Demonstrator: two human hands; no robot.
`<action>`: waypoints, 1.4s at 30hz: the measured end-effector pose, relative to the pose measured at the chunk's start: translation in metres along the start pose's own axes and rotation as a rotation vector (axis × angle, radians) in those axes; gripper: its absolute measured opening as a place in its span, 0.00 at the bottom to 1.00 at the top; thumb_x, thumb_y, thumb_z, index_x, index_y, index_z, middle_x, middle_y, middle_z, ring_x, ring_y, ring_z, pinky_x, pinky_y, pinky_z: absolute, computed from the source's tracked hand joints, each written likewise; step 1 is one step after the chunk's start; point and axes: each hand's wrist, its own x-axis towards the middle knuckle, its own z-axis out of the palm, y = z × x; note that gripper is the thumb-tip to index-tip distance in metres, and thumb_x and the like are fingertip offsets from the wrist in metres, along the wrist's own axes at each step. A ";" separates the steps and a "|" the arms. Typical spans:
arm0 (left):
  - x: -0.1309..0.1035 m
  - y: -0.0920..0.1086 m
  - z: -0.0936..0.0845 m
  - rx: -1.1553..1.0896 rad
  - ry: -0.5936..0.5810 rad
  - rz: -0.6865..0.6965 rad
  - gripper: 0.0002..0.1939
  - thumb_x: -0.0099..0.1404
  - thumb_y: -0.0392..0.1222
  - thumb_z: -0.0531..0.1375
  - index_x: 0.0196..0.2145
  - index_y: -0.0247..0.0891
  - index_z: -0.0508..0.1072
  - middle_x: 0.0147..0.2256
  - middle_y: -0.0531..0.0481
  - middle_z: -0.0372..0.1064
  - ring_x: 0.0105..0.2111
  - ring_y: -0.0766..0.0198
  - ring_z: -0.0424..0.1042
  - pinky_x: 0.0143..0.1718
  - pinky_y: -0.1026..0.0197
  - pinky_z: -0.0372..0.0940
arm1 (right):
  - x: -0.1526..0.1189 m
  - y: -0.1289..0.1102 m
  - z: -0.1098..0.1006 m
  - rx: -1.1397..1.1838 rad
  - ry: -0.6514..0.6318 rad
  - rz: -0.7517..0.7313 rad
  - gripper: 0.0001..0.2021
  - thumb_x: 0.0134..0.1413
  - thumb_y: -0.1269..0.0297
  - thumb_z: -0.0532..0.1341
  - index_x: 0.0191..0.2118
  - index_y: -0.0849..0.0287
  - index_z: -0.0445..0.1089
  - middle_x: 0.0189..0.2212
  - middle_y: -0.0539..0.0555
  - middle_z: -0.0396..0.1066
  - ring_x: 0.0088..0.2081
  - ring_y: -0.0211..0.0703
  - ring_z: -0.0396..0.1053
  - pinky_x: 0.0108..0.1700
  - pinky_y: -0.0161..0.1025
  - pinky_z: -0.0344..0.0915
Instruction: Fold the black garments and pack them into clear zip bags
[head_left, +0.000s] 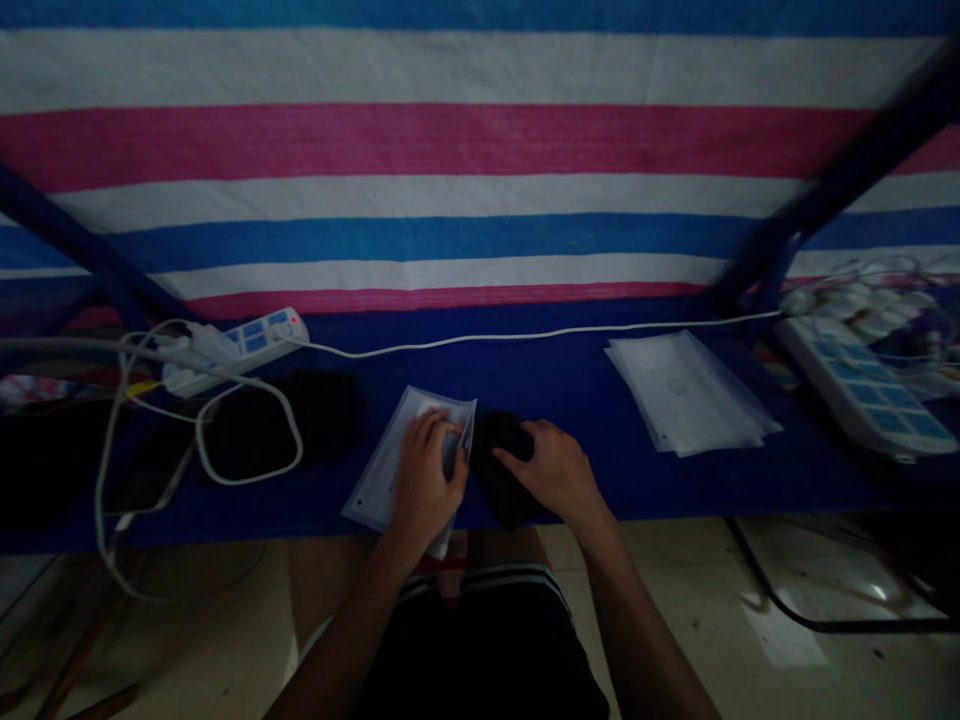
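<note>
On the blue surface, my left hand (429, 470) rests over a translucent plastic sleeve (380, 470), its fingers bent around the right edge, where the opening stands slightly raised. Something white shows inside the sleeve. Just to the right, my right hand (553, 465) is closed on a black cloth-like item (499, 460), thumb and fingers at its upper right part. The black item lies close beside the sleeve's open edge; its details are lost in the dim light.
A stack of translucent sleeves (679, 390) lies at the right. White power strips (259, 340) sit at both sides, joined by a white cable (480, 338). More black items (322, 410), looped cables and a phone (161, 465) are at the left. Striped sheeting hangs behind.
</note>
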 end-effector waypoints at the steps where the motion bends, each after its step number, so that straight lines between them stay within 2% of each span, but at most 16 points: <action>1: 0.000 0.000 0.000 -0.004 -0.001 0.003 0.13 0.68 0.30 0.59 0.48 0.41 0.69 0.59 0.40 0.69 0.65 0.47 0.64 0.70 0.35 0.54 | 0.000 0.002 0.000 0.033 0.017 -0.001 0.19 0.60 0.52 0.65 0.49 0.62 0.76 0.48 0.66 0.78 0.48 0.61 0.78 0.47 0.50 0.70; 4: 0.000 0.002 -0.001 -0.039 0.018 0.003 0.14 0.68 0.29 0.59 0.48 0.42 0.69 0.58 0.41 0.70 0.64 0.47 0.65 0.70 0.35 0.54 | -0.003 0.009 0.000 0.229 0.048 0.011 0.14 0.59 0.55 0.64 0.45 0.59 0.74 0.42 0.61 0.79 0.42 0.56 0.78 0.43 0.45 0.70; 7: 0.001 0.003 -0.002 -0.093 0.063 -0.020 0.11 0.67 0.29 0.59 0.44 0.43 0.70 0.55 0.42 0.71 0.60 0.48 0.68 0.68 0.35 0.57 | -0.006 0.015 0.001 0.500 0.071 0.005 0.13 0.57 0.53 0.63 0.41 0.55 0.69 0.34 0.55 0.78 0.36 0.52 0.77 0.39 0.44 0.70; 10: 0.001 0.004 -0.003 -0.128 0.088 -0.036 0.08 0.67 0.29 0.60 0.38 0.42 0.69 0.50 0.43 0.73 0.56 0.49 0.71 0.66 0.35 0.60 | -0.009 0.013 0.003 0.844 0.056 0.052 0.19 0.51 0.48 0.67 0.44 0.54 0.67 0.36 0.54 0.79 0.38 0.52 0.78 0.39 0.44 0.73; 13: 0.001 0.004 -0.003 -0.139 0.085 -0.038 0.07 0.66 0.30 0.60 0.36 0.42 0.69 0.49 0.43 0.73 0.55 0.48 0.71 0.65 0.35 0.60 | -0.014 0.006 0.004 1.163 -0.043 0.137 0.29 0.46 0.48 0.72 0.52 0.54 0.68 0.40 0.55 0.81 0.40 0.52 0.80 0.40 0.44 0.76; 16: 0.002 0.004 -0.003 -0.149 0.081 -0.044 0.08 0.66 0.30 0.61 0.35 0.42 0.69 0.48 0.43 0.75 0.55 0.48 0.72 0.67 0.35 0.57 | -0.017 0.001 0.005 1.292 -0.108 0.168 0.29 0.46 0.47 0.74 0.51 0.56 0.73 0.41 0.55 0.82 0.41 0.52 0.80 0.42 0.44 0.76; 21: 0.003 0.004 -0.006 -0.223 0.119 -0.046 0.08 0.66 0.30 0.60 0.34 0.42 0.69 0.45 0.45 0.76 0.51 0.51 0.73 0.63 0.37 0.60 | -0.016 0.004 0.014 1.204 -0.210 0.134 0.25 0.47 0.47 0.73 0.46 0.59 0.77 0.42 0.58 0.83 0.42 0.53 0.81 0.42 0.45 0.76; 23: 0.004 0.004 -0.008 -0.252 0.129 -0.051 0.09 0.64 0.28 0.60 0.33 0.42 0.68 0.44 0.46 0.75 0.50 0.51 0.73 0.60 0.40 0.64 | -0.014 0.006 0.018 1.103 -0.201 0.081 0.23 0.48 0.48 0.71 0.46 0.60 0.77 0.44 0.59 0.82 0.44 0.55 0.80 0.44 0.46 0.76; 26: 0.004 0.003 -0.010 -0.279 0.142 -0.070 0.09 0.65 0.28 0.60 0.33 0.42 0.69 0.44 0.46 0.75 0.49 0.52 0.73 0.55 0.45 0.66 | -0.012 0.007 0.021 0.934 -0.144 0.032 0.20 0.50 0.51 0.68 0.44 0.60 0.78 0.43 0.59 0.83 0.45 0.56 0.80 0.44 0.48 0.75; 30: 0.002 0.004 -0.012 -0.296 0.179 -0.084 0.06 0.68 0.32 0.60 0.34 0.42 0.71 0.44 0.46 0.75 0.49 0.53 0.73 0.54 0.48 0.66 | -0.011 0.007 0.020 0.794 -0.097 0.021 0.15 0.50 0.54 0.67 0.40 0.58 0.78 0.39 0.57 0.83 0.41 0.54 0.81 0.42 0.46 0.74; 36: 0.001 0.008 -0.015 -0.315 0.166 -0.045 0.04 0.68 0.35 0.61 0.35 0.42 0.72 0.43 0.46 0.73 0.48 0.54 0.72 0.52 0.49 0.66 | -0.014 -0.002 0.024 0.833 -0.017 0.038 0.19 0.51 0.53 0.67 0.45 0.58 0.77 0.43 0.59 0.83 0.44 0.54 0.81 0.45 0.46 0.75; 42: -0.002 0.012 -0.018 -0.271 0.173 -0.040 0.04 0.68 0.36 0.61 0.34 0.41 0.71 0.34 0.50 0.69 0.39 0.57 0.70 0.42 0.55 0.64 | -0.013 -0.025 0.031 0.793 0.162 0.033 0.17 0.53 0.53 0.66 0.45 0.58 0.76 0.41 0.59 0.82 0.42 0.54 0.80 0.45 0.46 0.74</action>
